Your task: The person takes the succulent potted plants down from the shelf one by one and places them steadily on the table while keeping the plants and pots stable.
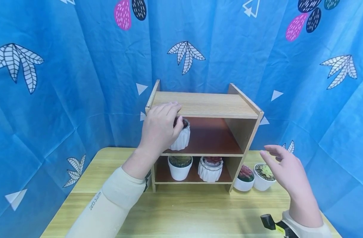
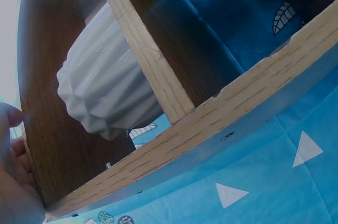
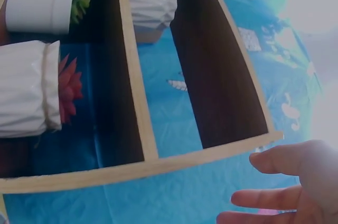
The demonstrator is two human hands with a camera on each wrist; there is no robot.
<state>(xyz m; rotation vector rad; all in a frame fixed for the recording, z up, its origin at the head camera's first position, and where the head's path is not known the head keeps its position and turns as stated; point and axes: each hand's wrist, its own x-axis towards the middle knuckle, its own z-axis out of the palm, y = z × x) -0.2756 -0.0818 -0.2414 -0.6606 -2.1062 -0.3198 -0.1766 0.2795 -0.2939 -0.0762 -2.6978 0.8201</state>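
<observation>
A wooden shelf (image 1: 205, 105) stands on the table. My left hand (image 1: 161, 127) rests on the top board's left front, thumb over the front edge; the left wrist view shows part of this hand (image 2: 18, 176) at the board. Just below it, a ribbed white pot (image 1: 181, 140) stands on the middle level at the left. The lower level holds a smooth white pot (image 1: 180, 172) and a ribbed white pot with a red succulent (image 1: 210, 170). My right hand (image 1: 288, 170) is raised right of the shelf, fingers apart, touching nothing; it also shows in the right wrist view (image 3: 301, 187).
Right of the shelf, two white pots stand side by side on the table, one with a red succulent (image 1: 244, 184), one with a yellow-green succulent (image 1: 262, 181). A dark object (image 1: 147, 181) is partly hidden at the shelf's left. A blue patterned curtain (image 1: 110, 82) surrounds the table (image 1: 184, 211).
</observation>
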